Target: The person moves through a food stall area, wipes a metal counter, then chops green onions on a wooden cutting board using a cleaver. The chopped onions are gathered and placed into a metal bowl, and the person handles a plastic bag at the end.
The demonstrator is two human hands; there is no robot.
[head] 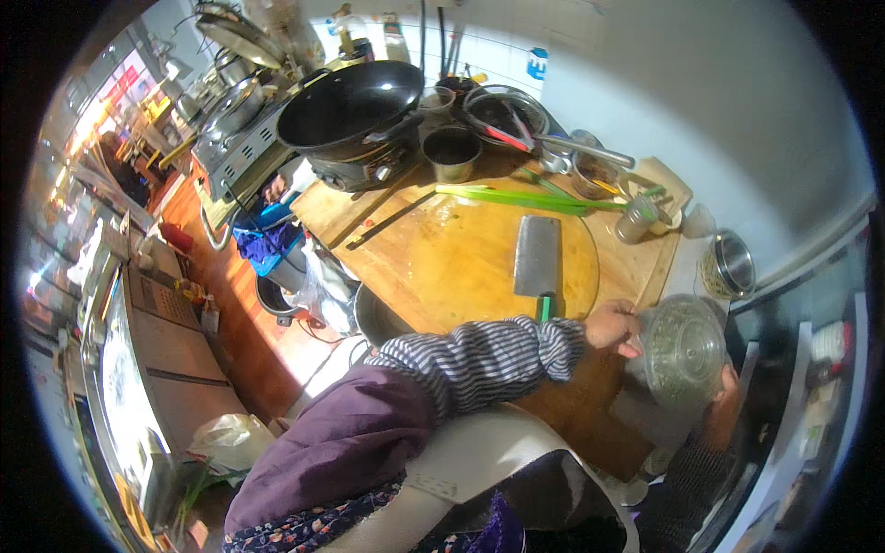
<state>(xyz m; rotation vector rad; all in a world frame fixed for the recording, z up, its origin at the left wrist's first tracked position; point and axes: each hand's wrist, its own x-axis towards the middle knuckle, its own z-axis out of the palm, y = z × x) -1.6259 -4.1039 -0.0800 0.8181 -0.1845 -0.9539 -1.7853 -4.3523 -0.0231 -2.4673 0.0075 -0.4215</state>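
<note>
Both hands are on a round clear plastic container (pixel 684 352), over the right end of the worktop. Its lid or base faces up, and greenish bits show through it. My left hand (pixel 612 328), with a striped cuff, grips the near-left rim. My right hand (pixel 724 401) holds the opposite side, its fingers partly hidden. Left of the hands, a cleaver (pixel 536 256) with a green handle lies on a round wooden chopping board (pixel 456 256). Long green stalks (pixel 511 198) lie across the board's far edge.
A black electric wok (pixel 352 104) stands at the back left, beside a dark-filled tub (pixel 451 153). Red-handled tongs (pixel 508 135) rest on a bowl. A spice jar (pixel 636 220) and a steel canister (pixel 729 263) stand at right. A glass-fronted case (pixel 795 373) borders the right side.
</note>
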